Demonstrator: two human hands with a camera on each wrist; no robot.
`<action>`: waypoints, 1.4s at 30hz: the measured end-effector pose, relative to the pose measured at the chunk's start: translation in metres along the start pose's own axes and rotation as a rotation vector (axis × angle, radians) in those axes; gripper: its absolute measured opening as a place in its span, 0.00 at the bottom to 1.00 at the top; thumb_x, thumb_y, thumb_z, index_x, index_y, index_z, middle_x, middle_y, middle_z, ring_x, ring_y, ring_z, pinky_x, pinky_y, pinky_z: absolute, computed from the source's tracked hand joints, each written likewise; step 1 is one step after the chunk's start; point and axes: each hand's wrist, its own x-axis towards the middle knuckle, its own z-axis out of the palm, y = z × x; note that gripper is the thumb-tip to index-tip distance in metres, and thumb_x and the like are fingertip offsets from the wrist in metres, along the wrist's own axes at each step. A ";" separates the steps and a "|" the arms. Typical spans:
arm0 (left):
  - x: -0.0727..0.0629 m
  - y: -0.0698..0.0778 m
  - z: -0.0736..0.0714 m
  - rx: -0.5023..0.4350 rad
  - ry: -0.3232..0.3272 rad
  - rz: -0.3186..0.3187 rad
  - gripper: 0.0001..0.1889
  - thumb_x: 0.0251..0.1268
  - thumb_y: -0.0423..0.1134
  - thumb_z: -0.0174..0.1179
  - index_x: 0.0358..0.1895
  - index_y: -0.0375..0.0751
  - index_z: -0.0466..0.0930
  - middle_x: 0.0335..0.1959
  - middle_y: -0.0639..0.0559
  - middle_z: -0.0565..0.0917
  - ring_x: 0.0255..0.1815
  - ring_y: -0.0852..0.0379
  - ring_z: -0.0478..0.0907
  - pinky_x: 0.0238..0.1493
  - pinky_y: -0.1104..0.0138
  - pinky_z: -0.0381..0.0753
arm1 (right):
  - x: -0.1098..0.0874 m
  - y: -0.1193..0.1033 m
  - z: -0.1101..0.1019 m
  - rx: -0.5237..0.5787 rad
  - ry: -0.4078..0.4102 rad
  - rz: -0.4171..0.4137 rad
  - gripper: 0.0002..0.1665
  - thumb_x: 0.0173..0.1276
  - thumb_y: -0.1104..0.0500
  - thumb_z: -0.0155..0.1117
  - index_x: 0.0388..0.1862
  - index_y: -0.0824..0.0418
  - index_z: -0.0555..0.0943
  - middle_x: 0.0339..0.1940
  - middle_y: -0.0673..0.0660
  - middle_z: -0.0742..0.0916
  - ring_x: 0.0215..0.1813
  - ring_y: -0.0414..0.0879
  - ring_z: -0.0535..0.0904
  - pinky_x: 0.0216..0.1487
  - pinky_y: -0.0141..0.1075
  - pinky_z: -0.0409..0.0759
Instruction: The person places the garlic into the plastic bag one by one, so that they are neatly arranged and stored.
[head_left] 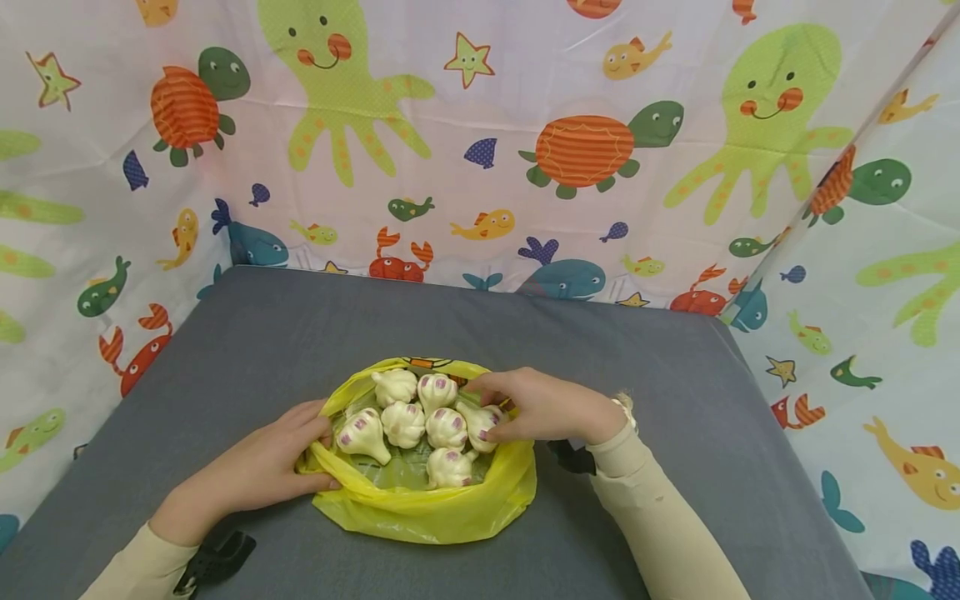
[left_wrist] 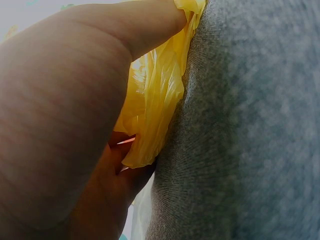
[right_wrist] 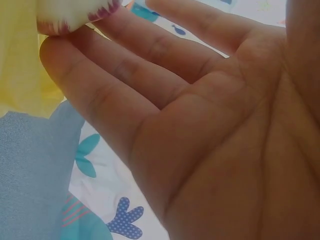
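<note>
A yellow plastic bag (head_left: 442,518) sits with its mouth spread wide, and several white garlic bulbs (head_left: 403,423) with purple patches lie inside it. At the bag's left side my left hand (head_left: 262,460) grips the rim, thumb in front and fingers behind; the left wrist view shows gathered yellow plastic (left_wrist: 155,105) between them. My right hand (head_left: 551,406) reaches over the right rim and holds the rightmost garlic bulb (head_left: 474,417) between thumb and fingers. In the right wrist view, fingertips (right_wrist: 57,52) touch the underside of that bulb (right_wrist: 72,14).
The bag stands on a grey cloth-covered table (head_left: 375,312). White curtains (head_left: 442,75) printed with sea animals hang behind the table and along both sides. A dark wrist strap (head_left: 217,558) is at the left sleeve.
</note>
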 end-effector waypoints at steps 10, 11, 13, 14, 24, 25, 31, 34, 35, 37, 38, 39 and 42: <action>0.003 0.000 -0.001 0.000 -0.007 0.004 0.25 0.63 0.74 0.71 0.42 0.63 0.71 0.68 0.58 0.73 0.60 0.57 0.69 0.47 0.63 0.72 | -0.008 0.000 -0.004 0.049 0.028 0.003 0.37 0.74 0.49 0.77 0.78 0.53 0.77 0.62 0.49 0.89 0.64 0.44 0.84 0.65 0.48 0.84; 0.003 0.000 -0.001 0.000 -0.007 0.006 0.25 0.63 0.73 0.71 0.42 0.63 0.71 0.68 0.59 0.73 0.60 0.57 0.69 0.47 0.63 0.72 | -0.009 0.000 -0.005 0.055 0.030 0.004 0.37 0.74 0.49 0.77 0.78 0.53 0.77 0.62 0.50 0.89 0.64 0.44 0.84 0.65 0.49 0.84; 0.004 0.000 -0.001 -0.002 -0.006 0.009 0.25 0.63 0.73 0.72 0.42 0.63 0.71 0.67 0.59 0.73 0.59 0.58 0.69 0.47 0.63 0.72 | -0.011 -0.001 -0.006 0.068 0.033 0.005 0.37 0.74 0.49 0.77 0.78 0.53 0.78 0.62 0.50 0.89 0.64 0.44 0.84 0.65 0.49 0.84; 0.004 0.000 -0.001 -0.002 -0.006 0.010 0.25 0.63 0.72 0.72 0.42 0.63 0.71 0.67 0.60 0.73 0.59 0.58 0.68 0.47 0.63 0.72 | -0.012 -0.002 -0.006 0.075 0.033 0.007 0.37 0.74 0.50 0.77 0.78 0.53 0.78 0.62 0.51 0.89 0.64 0.44 0.84 0.65 0.50 0.84; 0.004 0.001 -0.001 -0.015 -0.011 0.006 0.25 0.63 0.72 0.72 0.42 0.63 0.71 0.65 0.61 0.73 0.58 0.57 0.68 0.46 0.63 0.72 | -0.020 0.004 -0.016 0.064 0.072 -0.009 0.32 0.75 0.52 0.75 0.76 0.52 0.79 0.64 0.56 0.88 0.66 0.52 0.84 0.66 0.54 0.83; 0.004 0.001 -0.001 -0.014 -0.012 0.005 0.25 0.63 0.72 0.72 0.42 0.63 0.71 0.65 0.61 0.73 0.58 0.57 0.68 0.46 0.63 0.72 | -0.022 0.006 -0.017 0.068 0.076 -0.005 0.33 0.75 0.52 0.75 0.76 0.53 0.79 0.64 0.56 0.88 0.66 0.53 0.84 0.66 0.55 0.83; 0.002 -0.001 0.001 -0.006 -0.016 -0.003 0.25 0.63 0.74 0.71 0.42 0.64 0.71 0.68 0.60 0.73 0.61 0.57 0.69 0.47 0.63 0.72 | -0.035 0.013 -0.027 0.110 0.087 0.035 0.35 0.74 0.51 0.77 0.76 0.54 0.79 0.68 0.55 0.87 0.69 0.56 0.84 0.68 0.58 0.81; 0.002 -0.001 0.001 -0.004 -0.015 -0.004 0.25 0.63 0.74 0.71 0.42 0.64 0.71 0.71 0.59 0.73 0.64 0.57 0.69 0.47 0.63 0.72 | -0.041 0.018 -0.033 0.123 0.083 0.062 0.34 0.73 0.51 0.78 0.76 0.52 0.79 0.69 0.54 0.86 0.70 0.58 0.82 0.69 0.59 0.80; 0.001 -0.002 0.001 -0.005 -0.013 -0.004 0.25 0.63 0.74 0.71 0.42 0.64 0.71 0.72 0.58 0.72 0.66 0.56 0.69 0.48 0.63 0.72 | -0.044 0.019 -0.035 0.128 0.082 0.074 0.34 0.73 0.51 0.78 0.76 0.51 0.79 0.70 0.54 0.86 0.70 0.58 0.82 0.69 0.60 0.80; 0.001 -0.002 0.001 -0.004 -0.011 -0.004 0.25 0.63 0.74 0.71 0.42 0.65 0.71 0.73 0.58 0.72 0.67 0.56 0.70 0.48 0.63 0.72 | -0.049 0.022 -0.039 0.136 0.081 0.093 0.34 0.73 0.51 0.78 0.76 0.48 0.79 0.70 0.52 0.85 0.71 0.59 0.81 0.70 0.60 0.79; 0.001 -0.002 0.002 -0.004 -0.011 -0.005 0.25 0.63 0.74 0.71 0.42 0.65 0.71 0.73 0.58 0.72 0.67 0.56 0.70 0.48 0.63 0.73 | -0.052 0.024 -0.041 0.138 0.081 0.103 0.34 0.73 0.50 0.78 0.76 0.47 0.78 0.71 0.51 0.85 0.72 0.58 0.80 0.71 0.60 0.78; 0.000 -0.002 0.002 -0.004 -0.009 -0.006 0.25 0.63 0.74 0.71 0.42 0.65 0.71 0.73 0.58 0.72 0.67 0.56 0.70 0.48 0.63 0.73 | -0.055 0.025 -0.042 0.143 0.082 0.117 0.34 0.73 0.50 0.78 0.76 0.46 0.78 0.72 0.50 0.84 0.72 0.58 0.80 0.71 0.60 0.78; 0.000 -0.001 0.002 -0.005 -0.009 -0.008 0.25 0.63 0.74 0.71 0.42 0.64 0.71 0.72 0.58 0.72 0.65 0.56 0.69 0.47 0.63 0.72 | -0.062 0.031 -0.048 0.150 0.089 0.158 0.35 0.74 0.48 0.77 0.77 0.45 0.78 0.73 0.48 0.83 0.74 0.57 0.78 0.73 0.61 0.76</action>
